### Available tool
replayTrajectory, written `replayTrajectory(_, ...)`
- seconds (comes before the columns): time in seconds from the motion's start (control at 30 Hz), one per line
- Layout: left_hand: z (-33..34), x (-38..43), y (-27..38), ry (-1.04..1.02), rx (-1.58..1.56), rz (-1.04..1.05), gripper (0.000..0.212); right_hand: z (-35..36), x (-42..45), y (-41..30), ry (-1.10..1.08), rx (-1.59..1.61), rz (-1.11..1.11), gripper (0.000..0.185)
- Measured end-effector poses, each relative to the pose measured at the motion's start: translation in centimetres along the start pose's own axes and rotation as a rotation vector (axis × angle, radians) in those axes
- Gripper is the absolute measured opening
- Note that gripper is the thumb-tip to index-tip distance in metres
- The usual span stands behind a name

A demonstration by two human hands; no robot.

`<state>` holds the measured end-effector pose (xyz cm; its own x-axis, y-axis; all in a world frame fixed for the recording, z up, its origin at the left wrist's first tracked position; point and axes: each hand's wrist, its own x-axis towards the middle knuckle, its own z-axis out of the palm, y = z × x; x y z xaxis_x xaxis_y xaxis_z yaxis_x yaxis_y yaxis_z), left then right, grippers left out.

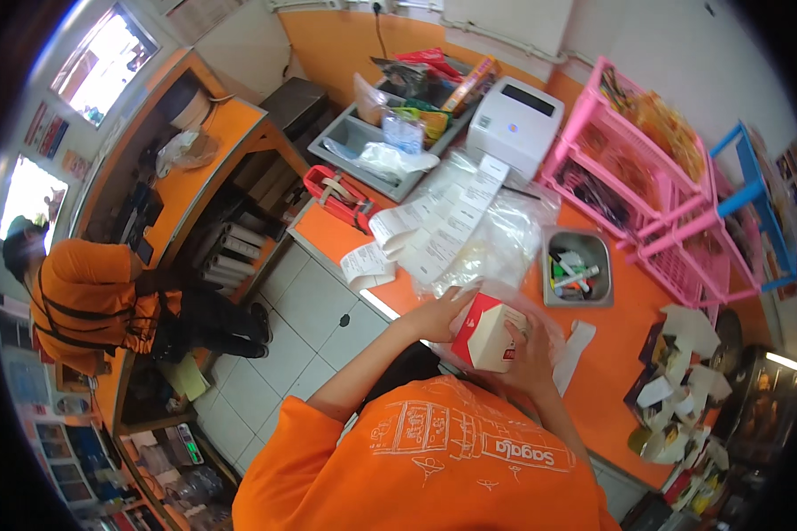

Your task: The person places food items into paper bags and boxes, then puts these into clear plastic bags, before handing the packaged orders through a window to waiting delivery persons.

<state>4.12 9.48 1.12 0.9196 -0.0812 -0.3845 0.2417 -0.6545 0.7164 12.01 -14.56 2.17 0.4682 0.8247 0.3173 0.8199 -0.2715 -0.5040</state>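
Note:
A red and cream cardboard food box point(495, 332) is between my two hands at the front edge of the orange table, with clear plastic bag film around it. My left hand point(440, 313) lies against the box's left side, and my right hand point(531, 352) grips its right side, fingers over the top. Just beyond the box, clear plastic bags point(515, 229) lie in a loose pile. Long printed paper slips point(455, 222) spread over them from a white label printer point(515, 126). Another white paper strip point(574, 355) lies right of my right hand.
A steel tub of markers point(578, 302) stands right of the bags. Pink plastic racks point(644, 192) fill the back right. A grey divided tray point(372, 179) with packets and a red pouch point(339, 202) are at the back left. A co-worker point(99, 299) stands at the left counter point(206, 179).

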Motion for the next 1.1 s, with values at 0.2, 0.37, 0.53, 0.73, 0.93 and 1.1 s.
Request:
replayTrajectory(0.2, 5.0, 0.3, -2.1, 0.281, -0.108, 0.17, 0.099, -2.6, 9.1, -1.8, -0.556, -0.365, 0.047, 0.055)
replayTrajectory(0.37, -0.1, -2.6, 0.4, -0.079, -0.342, 0.052, 0.09, 4.7, 30.2, -7.7, -0.174, 0.123, -0.179, 0.022)
replayTrajectory(0.53, -2.4, -2.5, 0.2, -0.228, -0.392, 0.176, 0.085, 18.6, 41.0, -1.4, -0.306, -0.17, -0.118, 0.022)
replayTrajectory(0.73, -2.0, -3.3, -1.8, -0.155, -0.463, 0.244, 0.078, 15.6, 43.3, -5.1, -0.306, -0.186, -0.036, 0.03)
replayTrajectory(0.93, -8.7, -3.4, -1.8, 0.345, -0.279, 0.134, 0.066, 8.7, 43.7, -4.9, -0.237, -0.072, -0.015, 0.041)
replayTrajectory(1.1, -13.2, -5.5, 2.2, 0.348, -0.107, 0.007, 0.061, 1.0, 35.5, -8.8, 0.29, 0.772, -0.02, 0.016)
